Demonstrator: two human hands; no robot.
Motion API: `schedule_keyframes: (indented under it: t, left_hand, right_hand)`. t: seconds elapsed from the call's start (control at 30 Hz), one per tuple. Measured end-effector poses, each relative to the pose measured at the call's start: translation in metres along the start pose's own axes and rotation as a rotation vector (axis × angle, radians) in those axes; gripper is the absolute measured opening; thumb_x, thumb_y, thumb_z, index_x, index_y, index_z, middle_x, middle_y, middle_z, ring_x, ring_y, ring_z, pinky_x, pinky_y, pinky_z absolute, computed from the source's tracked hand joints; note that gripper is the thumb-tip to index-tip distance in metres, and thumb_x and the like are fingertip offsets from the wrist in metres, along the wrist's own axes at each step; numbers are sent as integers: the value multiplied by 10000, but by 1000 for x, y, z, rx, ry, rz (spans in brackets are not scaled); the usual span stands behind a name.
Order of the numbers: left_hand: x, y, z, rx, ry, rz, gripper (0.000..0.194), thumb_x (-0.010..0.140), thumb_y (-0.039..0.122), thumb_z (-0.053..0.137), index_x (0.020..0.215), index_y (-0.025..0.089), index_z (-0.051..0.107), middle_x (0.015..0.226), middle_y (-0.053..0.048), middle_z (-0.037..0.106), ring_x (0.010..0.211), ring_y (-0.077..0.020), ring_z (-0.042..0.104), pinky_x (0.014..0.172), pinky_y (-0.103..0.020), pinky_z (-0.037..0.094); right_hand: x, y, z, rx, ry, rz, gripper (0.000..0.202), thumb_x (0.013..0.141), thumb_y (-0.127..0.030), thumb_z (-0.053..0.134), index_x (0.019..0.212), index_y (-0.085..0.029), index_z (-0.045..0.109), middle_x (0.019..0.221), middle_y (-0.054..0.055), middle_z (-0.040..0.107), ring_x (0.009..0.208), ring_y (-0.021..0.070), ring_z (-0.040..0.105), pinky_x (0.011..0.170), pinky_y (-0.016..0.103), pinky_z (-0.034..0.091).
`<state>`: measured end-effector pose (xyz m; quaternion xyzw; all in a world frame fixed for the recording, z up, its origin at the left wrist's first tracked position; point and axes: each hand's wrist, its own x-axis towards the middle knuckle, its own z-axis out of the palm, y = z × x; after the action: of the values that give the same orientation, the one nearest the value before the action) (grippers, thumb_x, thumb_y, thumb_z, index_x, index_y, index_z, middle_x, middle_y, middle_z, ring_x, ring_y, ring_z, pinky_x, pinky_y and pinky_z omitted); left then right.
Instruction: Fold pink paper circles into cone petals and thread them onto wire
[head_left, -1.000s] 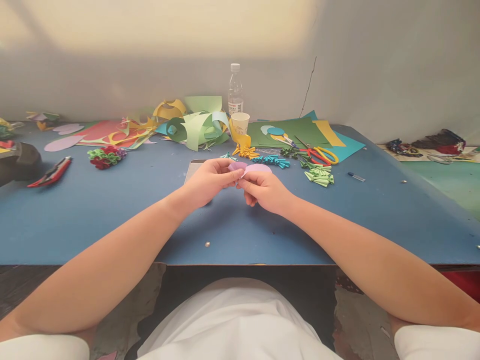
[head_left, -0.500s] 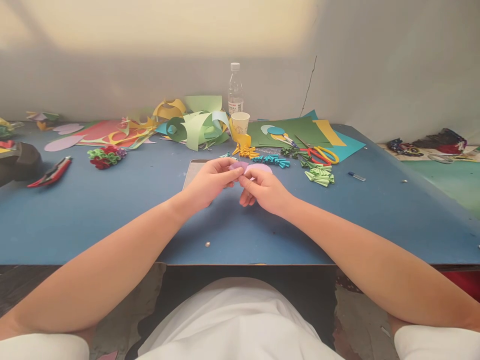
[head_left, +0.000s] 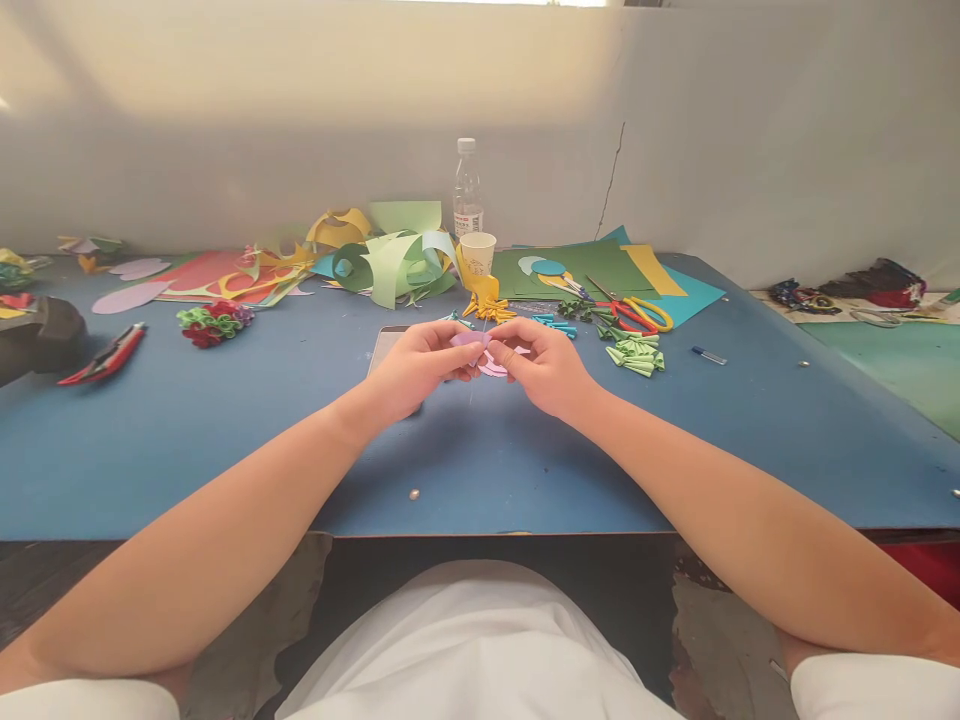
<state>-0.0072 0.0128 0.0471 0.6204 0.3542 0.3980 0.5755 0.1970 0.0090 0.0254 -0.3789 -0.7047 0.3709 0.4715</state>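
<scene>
My left hand (head_left: 420, 362) pinches a small purple paper piece (head_left: 471, 341) between thumb and forefinger. The fingers of my right hand (head_left: 546, 366) are closed at the right edge of that same piece, thumb towards me. A thin, pale wire or thread (head_left: 472, 388) runs down below the fingertips; its upper part is mostly hidden. Under and behind my right fingers, pale lilac paper pieces (head_left: 495, 369) show in part. Rolled yellow paper cones (head_left: 489, 308) and blue paper cones (head_left: 556, 325) lie just beyond my hands.
Light green paper cones (head_left: 636, 354), scissors (head_left: 636, 312) and coloured sheets (head_left: 615, 272) lie to the right. A paper cup (head_left: 478, 252) and plastic bottle (head_left: 467, 190) stand at the back. Leftward are a paper flower cluster (head_left: 214, 322), a red cutter (head_left: 105, 355) and paper scraps (head_left: 397, 260).
My right fingers have shifted and spread slightly at the purple paper. More pale lilac paper shows beneath them, and the thin strand below the hands is plainer. The view has tilted up a little.
</scene>
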Motion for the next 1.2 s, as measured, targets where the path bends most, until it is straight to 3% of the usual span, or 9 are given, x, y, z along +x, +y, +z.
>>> schedule_keyframes:
  t: [0.3, 0.47, 0.77, 0.9, 1.2]
  left_hand:
    - [0, -2, -4, -74, -69, -17, 198, 808, 349, 862, 818, 186, 749, 812, -38, 690, 742, -144, 597, 704, -298, 458]
    - [0, -2, -4, -149, -107, -50, 185, 795, 328, 863, 790, 174, 759, 779, -37, 659, 728, -144, 597, 700, -302, 463]
    - [2, 0, -3, -300, -147, -88, 206, 854, 335, 809, 759, 176, 719, 797, -24, 617, 709, -118, 572, 701, -281, 489]
    - [1, -1, -1, -283, -164, -101, 185, 853, 336, 821, 801, 170, 759, 809, -38, 645, 720, -123, 578, 708, -283, 486]
    - [3, -4, -3, -208, -184, -71, 198, 884, 344, 802, 840, 153, 770, 806, -33, 643, 738, -127, 584, 700, -284, 449]
  right_hand:
    - [1, 3, -5, 153, -94, -52, 271, 922, -489, 740, 1014, -234, 734, 964, 38, 713, 782, 165, 643, 637, 302, 507]
    - [2, 2, -6, 193, -123, -88, 228, 898, -454, 777, 981, -245, 743, 920, 28, 696, 772, 168, 636, 639, 312, 505]
    - [-1, 1, -4, 220, -59, -114, 211, 915, -441, 769, 992, -245, 757, 859, 16, 660, 738, 154, 587, 646, 311, 500]
    - [-1, -1, -3, 180, -41, -73, 295, 894, -515, 775, 962, -230, 749, 820, 16, 677, 698, 150, 568, 629, 309, 492]
    - [2, 6, -3, 233, -65, -71, 259, 902, -475, 785, 957, -222, 765, 755, 8, 690, 672, 142, 577, 604, 293, 478]
